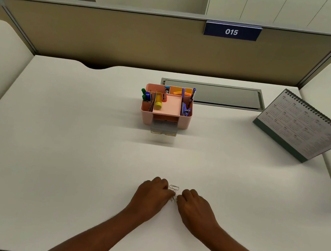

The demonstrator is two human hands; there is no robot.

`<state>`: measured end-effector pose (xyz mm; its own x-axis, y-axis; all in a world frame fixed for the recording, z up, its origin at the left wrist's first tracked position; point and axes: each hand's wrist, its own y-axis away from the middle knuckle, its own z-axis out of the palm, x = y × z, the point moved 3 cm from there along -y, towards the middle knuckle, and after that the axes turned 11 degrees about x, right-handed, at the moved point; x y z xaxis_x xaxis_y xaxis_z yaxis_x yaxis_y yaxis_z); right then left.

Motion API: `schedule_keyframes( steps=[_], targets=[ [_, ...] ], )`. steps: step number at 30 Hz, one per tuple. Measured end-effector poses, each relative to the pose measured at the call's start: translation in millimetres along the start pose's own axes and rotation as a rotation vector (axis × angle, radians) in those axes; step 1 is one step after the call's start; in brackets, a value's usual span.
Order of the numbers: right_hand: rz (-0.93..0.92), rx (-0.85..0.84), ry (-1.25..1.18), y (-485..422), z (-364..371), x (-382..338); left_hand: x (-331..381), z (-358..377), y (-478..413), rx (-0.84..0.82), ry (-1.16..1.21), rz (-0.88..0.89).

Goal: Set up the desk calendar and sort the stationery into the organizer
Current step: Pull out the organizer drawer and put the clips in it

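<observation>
A pink organizer (184, 122) stands mid-desk with pens, markers, a yellow glue stick (158, 103) and blue items in its compartments; its small clear drawer (164, 129) is pulled out at the front. A spiral desk calendar (305, 128) stands upright at the right rear. Near the front edge a few metal paper clips (173, 189) lie between my hands. My left hand (151, 196) and my right hand (195, 208) rest knuckles up on either side, fingers curled in, fingertips touching the clips. Whether either hand holds a clip is hidden.
The white desk (56, 150) is bounded by a beige partition carrying a blue "015" sign (231, 31). A grey cable hatch (214, 94) is set in the desk behind the organizer. White rounded side panels flank the desk left and right.
</observation>
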<state>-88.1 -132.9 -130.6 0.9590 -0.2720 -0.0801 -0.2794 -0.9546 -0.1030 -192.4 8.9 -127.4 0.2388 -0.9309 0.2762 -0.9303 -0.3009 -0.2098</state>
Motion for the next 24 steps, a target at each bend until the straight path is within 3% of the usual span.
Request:
schedule_keyframes(
  steps=[7,13,17,24],
  targets=[
    [-0.034,-0.045,0.047,-8,-4,0,-4,3,-15,-0.063,-0.080,0.086],
    [-0.064,-0.086,0.058,-6,-6,0,-10,-7,-19,-0.093,0.098,-0.052],
    [-0.067,-0.121,0.068,-8,-7,0,-19,-33,-32,0.010,0.211,-0.210],
    [-0.121,-0.181,0.151,-13,-7,-8,-53,-87,-106,0.288,0.152,-0.426]
  ],
)
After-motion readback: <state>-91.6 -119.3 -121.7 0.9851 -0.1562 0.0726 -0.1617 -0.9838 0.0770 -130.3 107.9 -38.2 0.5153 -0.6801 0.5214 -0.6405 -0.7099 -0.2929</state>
